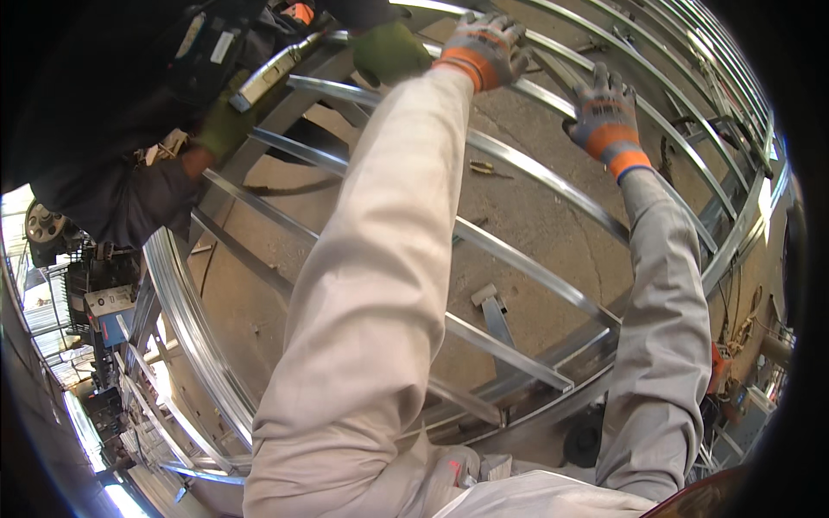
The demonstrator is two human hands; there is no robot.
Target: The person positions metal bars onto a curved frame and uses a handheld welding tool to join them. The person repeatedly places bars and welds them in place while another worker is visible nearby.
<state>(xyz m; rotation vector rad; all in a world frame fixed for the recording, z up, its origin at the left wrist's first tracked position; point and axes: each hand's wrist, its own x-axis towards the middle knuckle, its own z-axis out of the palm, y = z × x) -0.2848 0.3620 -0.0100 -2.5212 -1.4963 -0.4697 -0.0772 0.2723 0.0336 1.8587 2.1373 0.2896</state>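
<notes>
My left hand (pixel 484 53), in a grey and orange work glove, reaches to the far side of a metal frame. Its fingers curl over a shiny metal bar (pixel 553 45); their undersides are hidden. To its right, my right hand (pixel 607 121), gloved alike, has its fingers stretched and slightly apart over another metal bar (pixel 544 97), thumb out to the side. Whether it presses on that bar I cannot tell. Several parallel bars (pixel 535 268) cross the frame below my arms. Part of them is hidden by my left sleeve.
At the far left a co-worker's green-gloved hand (pixel 223 121) is at a long silver metal piece (pixel 275 71); another green glove (pixel 389 53) rests near my left wrist. Curved metal strips (pixel 192 319) lie left. A T-shaped metal piece (pixel 494 311) shows between bars. A blue-and-white machine (pixel 110 311) stands left.
</notes>
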